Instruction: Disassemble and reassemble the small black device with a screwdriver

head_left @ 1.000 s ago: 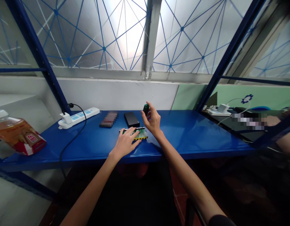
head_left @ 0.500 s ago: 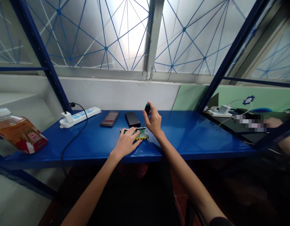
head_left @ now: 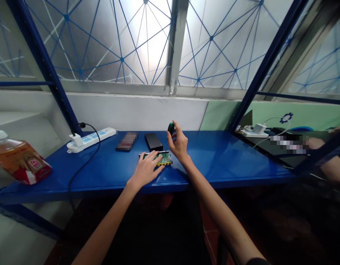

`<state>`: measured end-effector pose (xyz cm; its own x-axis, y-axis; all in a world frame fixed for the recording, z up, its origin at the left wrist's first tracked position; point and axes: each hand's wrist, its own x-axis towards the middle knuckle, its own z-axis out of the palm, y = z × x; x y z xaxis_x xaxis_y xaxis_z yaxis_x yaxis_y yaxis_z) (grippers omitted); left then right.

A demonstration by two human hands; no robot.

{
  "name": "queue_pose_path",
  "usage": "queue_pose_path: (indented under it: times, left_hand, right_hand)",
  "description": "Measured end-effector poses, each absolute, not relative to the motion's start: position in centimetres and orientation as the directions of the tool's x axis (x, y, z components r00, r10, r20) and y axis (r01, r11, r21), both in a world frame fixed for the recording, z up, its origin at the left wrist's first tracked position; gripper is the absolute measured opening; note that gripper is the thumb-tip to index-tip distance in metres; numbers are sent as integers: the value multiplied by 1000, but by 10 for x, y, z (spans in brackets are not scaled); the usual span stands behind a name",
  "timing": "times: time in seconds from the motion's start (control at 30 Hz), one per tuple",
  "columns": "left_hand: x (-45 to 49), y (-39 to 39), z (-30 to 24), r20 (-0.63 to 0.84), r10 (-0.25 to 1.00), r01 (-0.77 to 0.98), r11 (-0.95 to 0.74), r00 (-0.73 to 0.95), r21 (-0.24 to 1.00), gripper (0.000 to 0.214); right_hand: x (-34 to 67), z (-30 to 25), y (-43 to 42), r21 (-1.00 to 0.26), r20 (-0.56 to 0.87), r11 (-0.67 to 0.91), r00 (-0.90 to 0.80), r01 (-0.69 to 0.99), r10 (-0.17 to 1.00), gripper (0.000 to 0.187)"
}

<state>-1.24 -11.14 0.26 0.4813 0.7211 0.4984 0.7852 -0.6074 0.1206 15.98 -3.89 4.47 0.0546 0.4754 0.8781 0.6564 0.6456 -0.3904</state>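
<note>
My left hand (head_left: 144, 171) lies over a green circuit board (head_left: 167, 157) on the blue table, fingers spread across its left part. The board has a yellow-and-black strip along its near edge, and my fingers cover much of it. Above the board's right end, my right hand (head_left: 179, 145) is raised and closed around what looks like a screwdriver (head_left: 171, 128), its dark handle upright with a green top. The tip of my index finger is near that top. Its shaft is too thin to make out. A flat black box (head_left: 153, 142) lies just behind the board.
A phone with a blurred screen (head_left: 126, 142) lies left of the box. Farther left are a white power strip (head_left: 96, 139) with a black cable (head_left: 88, 162) and a drink bottle (head_left: 23, 156). At far right, another person's arm (head_left: 333, 169) is by a neighbouring table with a charger (head_left: 259, 128).
The whole view has shifted slightly, so things appear a little further left and lower. Both hands keep nearly the same pose, with the board and screwdriver where they were.
</note>
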Motion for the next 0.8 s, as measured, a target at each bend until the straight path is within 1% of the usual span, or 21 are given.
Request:
queue_pose_path:
  times: [0.07, 0.23, 0.33, 0.53, 0.7, 0.8]
  left_hand:
    - [-12, -111, 2, 497, 723, 788, -604, 479, 119, 38]
    - [-13, -111, 2, 490, 727, 793, -599, 482, 108, 38]
    - [-13, -111, 2, 484, 729, 796, -596, 484, 101, 39]
    - [-12, -112, 3, 482, 732, 800, -592, 482, 100, 39]
    - [-13, -112, 3, 470, 737, 800, -591, 485, 101, 40]
    - [-13, -112, 3, 475, 733, 800, -593, 487, 95, 40]
  right_hand:
    - [160, 44, -39, -392, 879, 632, 70, 669, 471, 60]
    - [159, 44, -40, -378, 883, 639, 55, 670, 466, 53]
    - [159, 44, -40, -365, 888, 650, 40, 667, 458, 53]
    - [160, 44, -37, -298, 920, 612, 50, 733, 388, 56]
    - [160, 44, -39, -325, 899, 635, 21, 701, 437, 56]
    - [160, 44, -40, -348, 893, 626, 43, 698, 448, 60]
